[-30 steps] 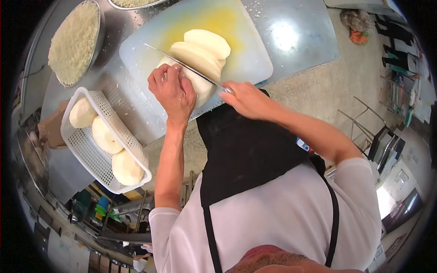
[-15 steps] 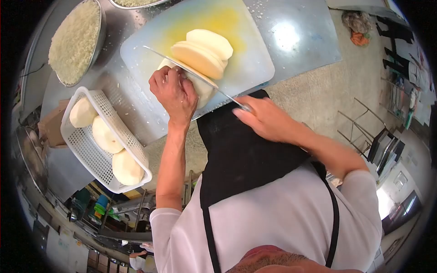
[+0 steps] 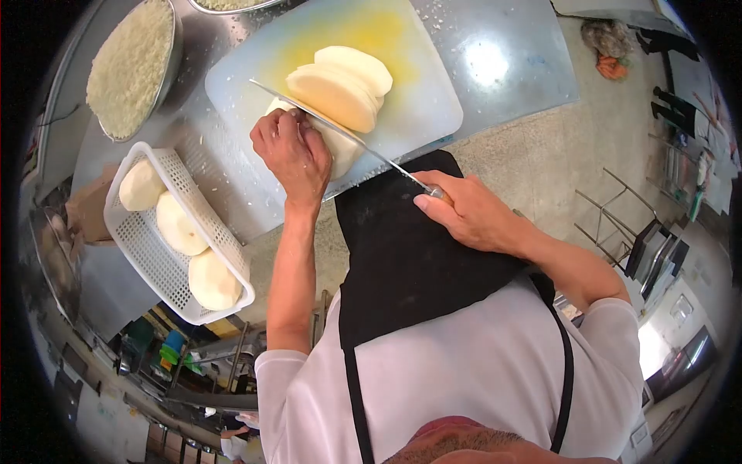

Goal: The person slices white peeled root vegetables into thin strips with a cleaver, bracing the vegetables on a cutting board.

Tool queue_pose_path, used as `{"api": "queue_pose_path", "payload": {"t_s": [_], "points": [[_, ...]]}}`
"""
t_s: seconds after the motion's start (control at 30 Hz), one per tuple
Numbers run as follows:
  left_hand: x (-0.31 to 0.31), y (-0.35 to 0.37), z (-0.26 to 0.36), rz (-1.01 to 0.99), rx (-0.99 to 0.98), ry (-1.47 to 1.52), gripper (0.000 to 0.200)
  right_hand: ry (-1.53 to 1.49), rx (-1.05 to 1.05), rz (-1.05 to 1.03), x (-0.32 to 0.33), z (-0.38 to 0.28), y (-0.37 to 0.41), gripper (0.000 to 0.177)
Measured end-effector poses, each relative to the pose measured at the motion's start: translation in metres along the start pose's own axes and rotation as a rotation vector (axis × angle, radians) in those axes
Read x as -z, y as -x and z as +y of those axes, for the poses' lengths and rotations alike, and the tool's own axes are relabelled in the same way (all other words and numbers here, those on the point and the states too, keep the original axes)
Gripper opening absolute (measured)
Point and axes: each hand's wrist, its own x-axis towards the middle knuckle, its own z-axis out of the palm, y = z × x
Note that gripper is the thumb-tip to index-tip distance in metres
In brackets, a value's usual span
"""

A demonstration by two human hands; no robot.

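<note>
My right hand (image 3: 471, 210) is closed round the handle of a knife (image 3: 371, 149), whose long blade slants up and left across a pale peeled vegetable (image 3: 340, 151). Curled fingers of my left hand (image 3: 292, 158) press on that vegetable, just on the near side of the blade. Beyond the blade, several thick pale slices (image 3: 332, 94) lean together on the white cutting board (image 3: 433, 93), which has a yellow stain. Where the blade meets the vegetable is partly hidden by my left hand.
A white perforated basket (image 3: 147, 259) at the left holds three peeled vegetables (image 3: 214, 280). Above it stands a metal bowl (image 3: 171, 66) of chopped white pieces (image 3: 127, 69). The metal table (image 3: 518, 69) extends right of the board. A wire rack (image 3: 607, 216) stands farther right.
My right hand has drawn back to the right and slightly down, pulling the knife with it. My left hand has shifted slightly left, still on the vegetable.
</note>
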Motion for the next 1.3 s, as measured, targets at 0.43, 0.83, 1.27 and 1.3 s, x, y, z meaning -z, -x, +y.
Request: {"api": "queue_pose_path", "payload": {"t_s": [0.43, 0.83, 1.27, 1.3], "points": [[-0.002, 0.007, -0.003, 0.036, 0.019, -0.009, 0.017, 0.100, 0.313, 0.139, -0.023, 0.010, -0.037, 0.041], [-0.001, 0.009, -0.006, 0.084, -0.013, 0.026, 0.019, 0.201, 0.303, 0.169, -0.051, 0.052, -0.099, 0.040], [-0.001, 0.005, 0.003, 0.082, 0.046, 0.014, 0.020, 0.090, 0.107, 0.050, -0.012, 0.005, -0.006, 0.040], [-0.002, 0.003, 0.001, 0.082, 0.043, 0.015, 0.020, 0.134, 0.258, 0.128, -0.020, 0.017, -0.015, 0.039]]}}
